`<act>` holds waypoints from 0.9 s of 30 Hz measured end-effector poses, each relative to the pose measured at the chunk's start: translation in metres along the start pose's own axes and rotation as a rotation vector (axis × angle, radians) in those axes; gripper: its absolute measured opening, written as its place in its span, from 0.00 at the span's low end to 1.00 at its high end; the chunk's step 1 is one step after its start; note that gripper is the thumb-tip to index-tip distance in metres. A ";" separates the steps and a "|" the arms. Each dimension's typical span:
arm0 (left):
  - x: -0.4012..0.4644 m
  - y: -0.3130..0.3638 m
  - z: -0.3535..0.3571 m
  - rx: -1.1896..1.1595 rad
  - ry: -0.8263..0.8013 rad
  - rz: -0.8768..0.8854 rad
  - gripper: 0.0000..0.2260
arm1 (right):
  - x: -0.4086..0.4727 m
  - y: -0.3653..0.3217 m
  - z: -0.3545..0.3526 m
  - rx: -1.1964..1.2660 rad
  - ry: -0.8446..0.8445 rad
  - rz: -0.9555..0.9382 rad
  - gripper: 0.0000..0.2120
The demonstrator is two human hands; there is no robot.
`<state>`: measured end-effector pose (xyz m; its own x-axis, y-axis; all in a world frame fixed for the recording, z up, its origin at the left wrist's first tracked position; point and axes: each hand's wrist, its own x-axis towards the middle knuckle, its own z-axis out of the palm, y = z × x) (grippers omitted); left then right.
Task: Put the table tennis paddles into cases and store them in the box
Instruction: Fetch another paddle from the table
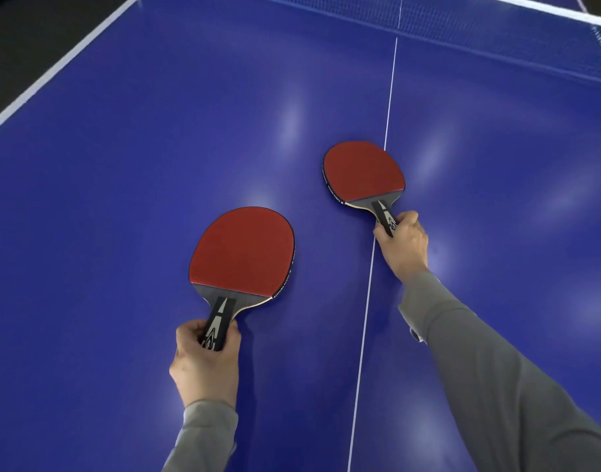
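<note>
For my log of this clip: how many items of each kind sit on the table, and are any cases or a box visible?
Red-faced table tennis paddles: 2, the near paddle held by the left hand, the far paddle by the right hand
Cases: 0 in view
Boxes: 0 in view
Total: 2

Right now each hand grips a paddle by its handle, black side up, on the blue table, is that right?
Not quite: the head view shows the red side up on both. The left hand grips the near paddle and the right hand grips the far paddle by the handles, on the blue table.
</note>
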<state>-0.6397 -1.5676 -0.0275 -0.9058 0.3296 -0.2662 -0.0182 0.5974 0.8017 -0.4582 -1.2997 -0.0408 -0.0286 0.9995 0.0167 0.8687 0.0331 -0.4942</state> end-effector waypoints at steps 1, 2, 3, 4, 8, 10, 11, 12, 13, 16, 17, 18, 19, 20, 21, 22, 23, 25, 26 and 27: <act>-0.002 -0.001 -0.001 -0.003 0.002 -0.004 0.11 | -0.003 -0.002 -0.002 0.035 -0.004 0.003 0.16; -0.004 -0.001 -0.002 -0.006 0.005 -0.009 0.11 | -0.008 -0.003 -0.004 0.063 -0.006 0.005 0.16; -0.008 -0.002 -0.004 -0.010 0.006 -0.013 0.12 | -0.015 -0.003 -0.006 0.085 -0.007 0.008 0.15; -0.011 -0.003 -0.006 -0.014 0.002 -0.016 0.12 | -0.024 -0.001 -0.009 0.106 -0.009 0.012 0.15; -0.033 -0.011 -0.018 -0.011 -0.031 -0.020 0.12 | -0.081 0.011 -0.024 0.228 -0.018 0.090 0.13; -0.048 -0.018 -0.025 -0.010 -0.059 -0.034 0.12 | -0.118 0.020 -0.033 0.294 -0.017 0.151 0.13; -0.057 -0.023 -0.028 -0.010 -0.071 -0.045 0.12 | -0.137 0.025 -0.038 0.321 -0.013 0.179 0.13; -0.067 -0.028 -0.031 -0.009 -0.086 -0.057 0.12 | -0.157 0.030 -0.043 0.344 -0.008 0.206 0.12; -0.078 -0.033 -0.035 -0.007 -0.102 -0.065 0.12 | -0.178 0.035 -0.049 0.362 -0.003 0.231 0.12; -0.109 -0.047 -0.039 0.003 -0.156 -0.063 0.12 | -0.234 0.050 -0.067 0.398 -0.006 0.319 0.11; -0.120 -0.052 -0.040 0.003 -0.178 -0.063 0.13 | -0.252 0.053 -0.073 0.402 -0.003 0.339 0.12; -0.131 -0.056 -0.039 0.002 -0.204 -0.066 0.13 | -0.269 0.057 -0.079 0.402 0.002 0.352 0.12; -0.140 -0.060 -0.039 0.000 -0.227 -0.071 0.13 | -0.283 0.059 -0.084 0.398 0.006 0.364 0.12; -0.149 -0.063 -0.038 -0.002 -0.250 -0.076 0.13 | -0.298 0.060 -0.089 0.395 0.012 0.383 0.12; -0.157 -0.065 -0.037 -0.008 -0.269 -0.083 0.13 | -0.310 0.061 -0.094 0.396 0.019 0.403 0.12; -0.164 -0.065 -0.035 -0.021 -0.290 -0.093 0.13 | -0.321 0.061 -0.098 0.400 0.031 0.422 0.12; -0.170 -0.066 -0.034 -0.041 -0.314 -0.105 0.14 | -0.330 0.061 -0.101 0.405 0.043 0.434 0.12; -0.178 -0.067 -0.031 -0.078 -0.373 -0.119 0.15 | -0.344 0.059 -0.105 0.414 0.059 0.455 0.11; -0.181 -0.068 -0.031 -0.083 -0.414 -0.118 0.15 | -0.350 0.058 -0.107 0.420 0.064 0.464 0.11; -0.183 -0.069 -0.031 -0.084 -0.459 -0.111 0.16 | -0.354 0.056 -0.108 0.427 0.068 0.469 0.11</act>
<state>-0.4855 -1.6920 -0.0177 -0.6162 0.5671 -0.5465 -0.1560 0.5922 0.7905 -0.3462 -1.6519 0.0194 0.3503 0.9061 -0.2371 0.5077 -0.3964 -0.7649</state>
